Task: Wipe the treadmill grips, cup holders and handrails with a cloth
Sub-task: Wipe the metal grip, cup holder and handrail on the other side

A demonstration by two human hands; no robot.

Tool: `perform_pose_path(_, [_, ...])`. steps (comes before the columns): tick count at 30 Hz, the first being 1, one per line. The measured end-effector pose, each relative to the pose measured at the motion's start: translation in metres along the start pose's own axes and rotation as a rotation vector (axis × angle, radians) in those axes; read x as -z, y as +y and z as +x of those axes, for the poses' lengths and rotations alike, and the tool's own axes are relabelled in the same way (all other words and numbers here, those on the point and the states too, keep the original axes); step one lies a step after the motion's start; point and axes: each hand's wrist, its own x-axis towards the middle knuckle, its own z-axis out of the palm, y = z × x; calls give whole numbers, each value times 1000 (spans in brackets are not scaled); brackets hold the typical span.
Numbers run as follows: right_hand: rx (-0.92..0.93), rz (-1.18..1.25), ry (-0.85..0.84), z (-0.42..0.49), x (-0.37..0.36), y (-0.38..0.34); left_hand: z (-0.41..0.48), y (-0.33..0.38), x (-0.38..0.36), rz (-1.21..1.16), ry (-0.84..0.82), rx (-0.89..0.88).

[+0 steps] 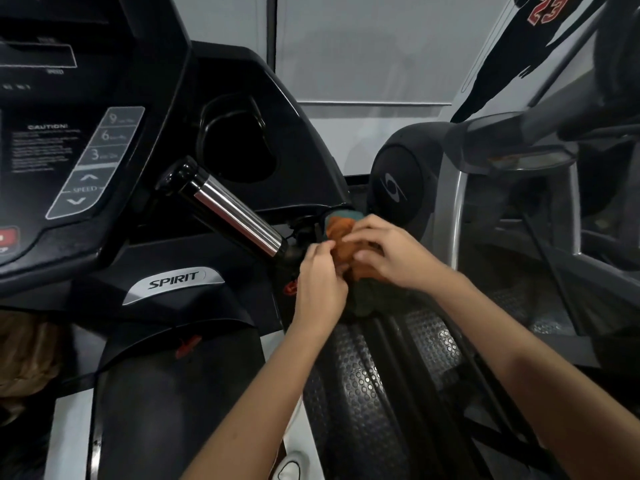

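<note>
An orange and teal cloth (pixel 341 233) is bunched over the right handrail of the black treadmill, just past the base of the chrome pulse grip (pixel 231 213). My left hand (pixel 320 285) pinches the cloth's near edge with curled fingers. My right hand (pixel 388 252) grips the cloth from above and covers most of it. The deep black cup holder (pixel 239 140) sits above the grip, to the right of the console (pixel 93 161). The handrail under the cloth is hidden.
A second grey exercise machine (pixel 398 181) stands close on the right, its dotted black foot plates (pixel 374 375) under my forearms. A dark jersey with the red number 23 (pixel 543 15) hangs at top right. The treadmill's "SPIRIT" badge (pixel 173 280) lies lower left.
</note>
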Motion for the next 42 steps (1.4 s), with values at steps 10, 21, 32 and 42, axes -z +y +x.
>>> perform_pose_path(10, [-87,121,29,-8,-10,1,12,7,2,42,-85,69])
perform_pose_path(21, [-312,598,136,-73,-20,19,-21,8,15,-188,-45,-37])
perform_pose_path(32, [-369,525,169,5,-19,5,-26,-8,7,-305,22,33])
perform_pose_path(42, [-686,955,329,-49,-35,14,-47,-7,7,-367,-66,51])
